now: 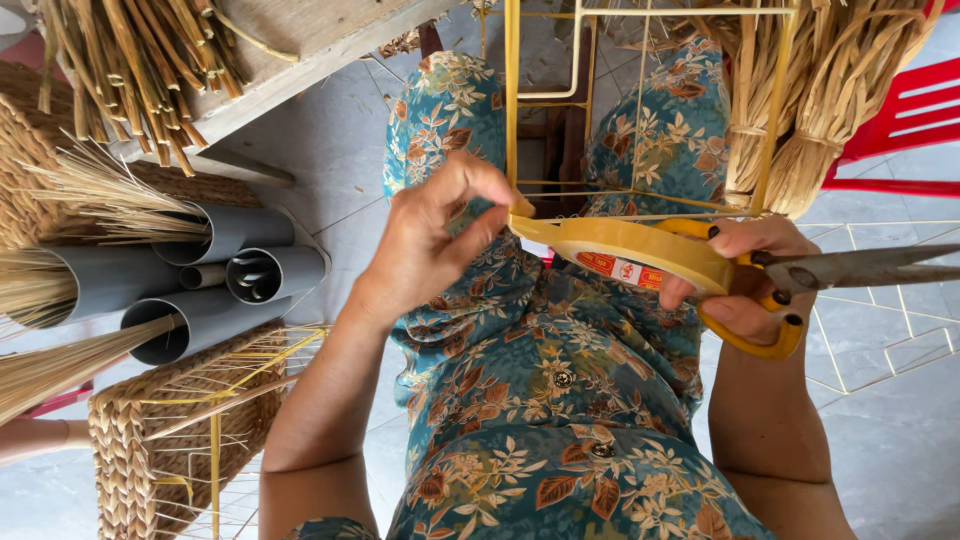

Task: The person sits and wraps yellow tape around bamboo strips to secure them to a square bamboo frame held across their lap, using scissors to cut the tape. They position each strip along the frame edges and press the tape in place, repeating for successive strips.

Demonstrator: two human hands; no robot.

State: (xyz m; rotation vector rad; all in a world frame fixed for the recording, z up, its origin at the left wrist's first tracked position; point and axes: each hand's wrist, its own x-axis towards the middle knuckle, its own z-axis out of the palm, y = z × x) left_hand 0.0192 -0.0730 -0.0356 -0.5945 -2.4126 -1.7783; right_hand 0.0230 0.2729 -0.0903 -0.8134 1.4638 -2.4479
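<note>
— What does the person hold in the right hand?

— Two things at once. A roll of yellowish tape lies against the fingers, and a pair of scissors with yellow handles sits in the same hand, the fingers closed through and around the handles. The grey blades point off to the right edge of the view.

— And the left hand?

— Its thumb and forefinger are pinched together on the loose end of the tape, right at a yellow wire frame that rises between the knees. The other fingers curl loosely inward.

— Where is the tape, then?

— In the air above the lap, between both hands, touching the upright bar of the frame. Under it shows a blue dress with a leaf pattern.

— What lies about them?

— On the left, grey plastic pipes stuffed with dry straw, and below them a half-woven basket on a wire frame. Bundles of dried reed hang at the upper right, beside a red plastic chair. More reed lies on a wooden board at the top left. The floor is grey tile.
</note>
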